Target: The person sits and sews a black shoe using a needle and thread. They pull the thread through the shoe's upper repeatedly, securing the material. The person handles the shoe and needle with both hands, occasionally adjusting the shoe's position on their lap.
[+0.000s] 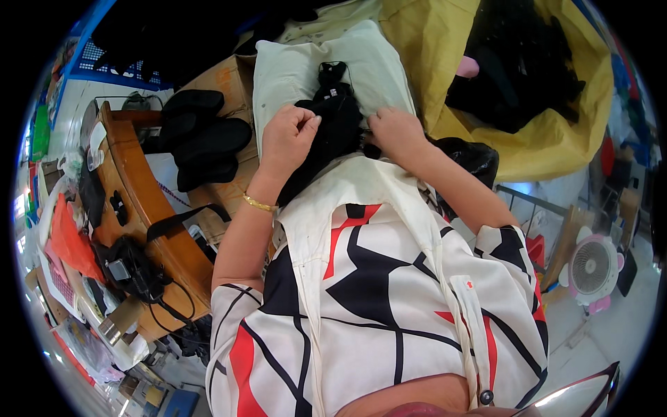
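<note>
A limp black cloth piece [332, 132] with a small pale label lies lengthwise over a whitish cushion-like bundle [285, 76] in front of me. Its far end narrows to a small rounded tip, and its near part runs down to my apron [361, 182]. My left hand [290, 137] is closed at the cloth's left edge, thumb and forefinger pinched on it. On the opposite edge, my right hand [397, 133] has its fingers curled in against the black cloth. The fingertips of that hand are partly hidden, and the cloth's exact kind cannot be made out.
An open yellow sack [517, 156] holding dark items stands at the far right. Several padded black pieces [205, 142] are piled over cardboard at left, beside a wooden table [142, 187] with a black strap. A pink and white fan [593, 265] stands at right.
</note>
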A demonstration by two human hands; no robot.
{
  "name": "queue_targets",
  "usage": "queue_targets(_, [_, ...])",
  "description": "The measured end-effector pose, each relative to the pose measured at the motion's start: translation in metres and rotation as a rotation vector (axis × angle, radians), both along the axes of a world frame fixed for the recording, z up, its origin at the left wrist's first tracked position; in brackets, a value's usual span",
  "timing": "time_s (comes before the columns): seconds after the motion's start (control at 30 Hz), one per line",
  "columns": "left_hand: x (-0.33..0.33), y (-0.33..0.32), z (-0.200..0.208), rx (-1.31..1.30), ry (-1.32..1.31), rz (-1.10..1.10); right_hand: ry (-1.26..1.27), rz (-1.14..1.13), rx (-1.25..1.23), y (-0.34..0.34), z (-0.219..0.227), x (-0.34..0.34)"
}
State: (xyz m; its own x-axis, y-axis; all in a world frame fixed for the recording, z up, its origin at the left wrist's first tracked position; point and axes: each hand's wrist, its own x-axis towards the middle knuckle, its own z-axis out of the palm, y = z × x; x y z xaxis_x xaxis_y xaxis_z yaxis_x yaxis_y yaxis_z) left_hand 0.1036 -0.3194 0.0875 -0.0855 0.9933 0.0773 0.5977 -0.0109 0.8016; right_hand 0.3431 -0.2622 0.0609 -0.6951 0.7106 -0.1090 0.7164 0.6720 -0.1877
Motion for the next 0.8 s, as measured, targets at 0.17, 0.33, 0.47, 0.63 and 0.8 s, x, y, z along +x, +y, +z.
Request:
queue_targets(0.17, [0.001, 0.0, 0.001, -0.023, -0.009, 0.015, -0.08, -0.061, -0.031, -0.007, 0.006, -0.006])
queue_targets(0.33, [-0.002, -0.002, -0.004, -0.023, -0.092, 0.027, -0.212, -0.225, -0.269, 0.001, 0.056, 0.006])
queue_targets(0.47, [-0.006, 0.0, -0.01, -0.117, -0.202, 0.033, 0.14, -0.35, -0.242, 0.006, 0.057, 0.029])
queue_targets(0.63, [-0.01, 0.003, -0.012, -0.33, -0.462, 0.079, 0.471, -0.225, -0.292, -0.014, 0.078, 0.006])
queue_targets(0.8, [-0.008, 0.001, -0.006, -0.369, -0.646, 0.099, 0.426, -0.078, -0.199, -0.019, 0.064, -0.024])
